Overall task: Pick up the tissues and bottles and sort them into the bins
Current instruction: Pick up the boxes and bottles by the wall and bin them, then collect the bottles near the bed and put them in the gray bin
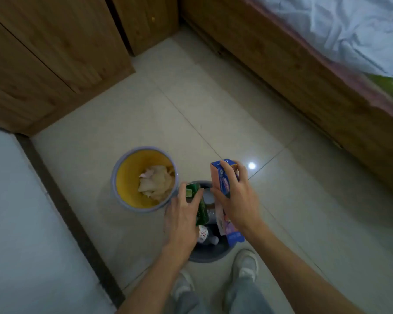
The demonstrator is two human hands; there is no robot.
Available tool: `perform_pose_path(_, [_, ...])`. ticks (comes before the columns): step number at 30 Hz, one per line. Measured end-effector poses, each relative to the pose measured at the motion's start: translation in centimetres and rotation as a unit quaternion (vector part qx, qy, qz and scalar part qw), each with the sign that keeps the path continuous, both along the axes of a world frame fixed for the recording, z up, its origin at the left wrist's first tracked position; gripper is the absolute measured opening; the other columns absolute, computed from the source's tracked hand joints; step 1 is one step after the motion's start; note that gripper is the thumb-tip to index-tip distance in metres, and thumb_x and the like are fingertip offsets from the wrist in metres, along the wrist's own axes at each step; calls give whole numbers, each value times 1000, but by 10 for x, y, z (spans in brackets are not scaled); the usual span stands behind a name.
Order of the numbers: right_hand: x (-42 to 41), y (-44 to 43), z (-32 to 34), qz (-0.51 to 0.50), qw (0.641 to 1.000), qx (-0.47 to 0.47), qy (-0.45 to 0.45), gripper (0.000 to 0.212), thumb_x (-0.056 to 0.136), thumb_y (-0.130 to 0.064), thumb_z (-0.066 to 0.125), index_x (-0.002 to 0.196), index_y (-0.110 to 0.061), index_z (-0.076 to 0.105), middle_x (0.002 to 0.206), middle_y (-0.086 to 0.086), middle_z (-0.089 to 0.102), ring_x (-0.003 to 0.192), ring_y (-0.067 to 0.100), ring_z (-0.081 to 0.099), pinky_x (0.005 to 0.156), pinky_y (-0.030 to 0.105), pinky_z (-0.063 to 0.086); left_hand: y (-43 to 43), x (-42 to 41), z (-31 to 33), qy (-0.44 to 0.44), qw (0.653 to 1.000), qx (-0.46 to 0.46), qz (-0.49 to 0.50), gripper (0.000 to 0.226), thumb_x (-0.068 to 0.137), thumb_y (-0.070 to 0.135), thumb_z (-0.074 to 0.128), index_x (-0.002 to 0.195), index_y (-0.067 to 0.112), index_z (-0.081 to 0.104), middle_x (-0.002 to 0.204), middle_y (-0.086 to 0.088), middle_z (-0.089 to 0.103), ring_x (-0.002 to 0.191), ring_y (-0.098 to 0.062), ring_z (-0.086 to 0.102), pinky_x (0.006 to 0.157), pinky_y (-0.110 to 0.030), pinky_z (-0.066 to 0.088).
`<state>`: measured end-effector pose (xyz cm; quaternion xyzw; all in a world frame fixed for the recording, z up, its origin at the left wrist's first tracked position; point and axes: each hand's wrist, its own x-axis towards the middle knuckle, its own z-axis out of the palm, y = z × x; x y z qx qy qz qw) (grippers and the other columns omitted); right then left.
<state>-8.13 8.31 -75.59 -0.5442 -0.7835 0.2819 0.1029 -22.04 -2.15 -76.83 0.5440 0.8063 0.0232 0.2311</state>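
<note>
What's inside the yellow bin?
Crumpled pale tissues lie piled inside the yellow bin, towards its right wall. Whatever lies under the pile, and the bin's floor beneath it, is covered and cannot be seen.

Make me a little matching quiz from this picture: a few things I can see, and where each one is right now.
Things:
1 tissues
2 green carton
3 pink carton
4 white-labelled bottle

Places:
A held in the right hand
B in the yellow bin
C in the grey bin
D held in the left hand

Pairs: 1-B, 2-D, 3-A, 4-C.
</note>
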Motion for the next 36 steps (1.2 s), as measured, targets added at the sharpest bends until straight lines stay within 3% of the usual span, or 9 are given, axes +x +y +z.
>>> perform_pose_path(6, [6, -8, -88, 70, 993, -61, -76, 73, 95, -46, 69, 156, -36, 30, 152, -4, 29, 104, 25, 63, 70, 35, 57, -34, 27, -69, 38, 996, -78, -8, 102, 78, 25, 87, 158, 44, 26, 167, -7, 8, 124, -31, 50, 96, -42, 54])
perform_pose_path(9, [4, -8, -111, 119, 979, -113, -120, 82, 93, -49, 71, 158, -38, 22, 152, 0, 30, 115, 29, 62, 81, 43, 61, -50, 32, -85, 5, 994, -111, -19, 116, 75, 31, 90, 160, 47, 14, 167, -7, 1, 138, -33, 41, 102, -43, 53])
perform_pose_path(13, [6, -6, -124, 206, 940, -192, -192, 80, 100, -53, 58, 164, -45, 10, 169, 7, 16, 136, 38, 51, 100, 55, 53, -62, 36, -90, -64, 984, -161, -41, 130, 77, 42, 89, 160, 55, -11, 169, -2, -28, 154, -39, 24, 101, -46, 56])
perform_pose_path(16, [9, -1, -119, 241, 916, -221, -234, 71, 105, -51, 49, 164, -46, 11, 171, 9, 14, 137, 40, 50, 104, 52, 50, -59, 33, -77, -95, 978, -183, -45, 122, 76, 44, 87, 160, 56, -1, 168, 5, -31, 154, -39, 23, 102, -50, 55])
perform_pose_path(19, [13, 4, -97, 216, 917, -215, -256, 58, 106, -45, 46, 161, -38, 28, 166, 9, 28, 135, 37, 53, 102, 50, 52, -54, 24, -58, -79, 974, -203, -59, 116, 76, 54, 85, 161, 53, 7, 170, 7, -25, 154, -42, 23, 108, -53, 50])
perform_pose_path(22, [22, 12, -50, 170, 930, -210, -251, 48, 105, -40, 47, 152, -29, 44, 140, 6, 52, 118, 32, 61, 94, 47, 55, -43, 15, -22, -42, 977, -197, -63, 110, 77, 62, 80, 161, 51, 9, 173, 3, -12, 151, -40, 25, 110, -55, 45])
perform_pose_path(24, [33, 20, -1, 153, 929, -225, -251, 46, 104, -39, 50, 148, -27, 50, 128, 7, 58, 116, 30, 61, 95, 45, 55, -30, 9, 17, -13, 982, -173, -69, 101, 80, 65, 76, 159, 47, 16, 171, -2, 3, 150, -38, 27, 109, -56, 44])
perform_pose_path(30, [101, 19, 202, 42, 961, -206, -182, 58, 104, -41, 57, 158, -26, 42, 154, 6, 49, 139, 29, 50, 110, 44, 47, 38, 35, 200, 69, 988, -33, -134, 77, 83, 65, 70, 148, 30, 48, 156, -6, 39, 140, -31, 38, 109, -46, 44])
perform_pose_path(36, [199, -12, 395, -152, 974, -97, -135, 68, 102, -45, 60, 162, -31, 32, 172, 6, 18, 157, 26, 16, 126, 39, 22, 92, 139, 399, 48, 969, 112, -213, 80, 80, 62, 78, 148, 30, 51, 153, -5, 43, 137, -28, 42, 110, -48, 47])
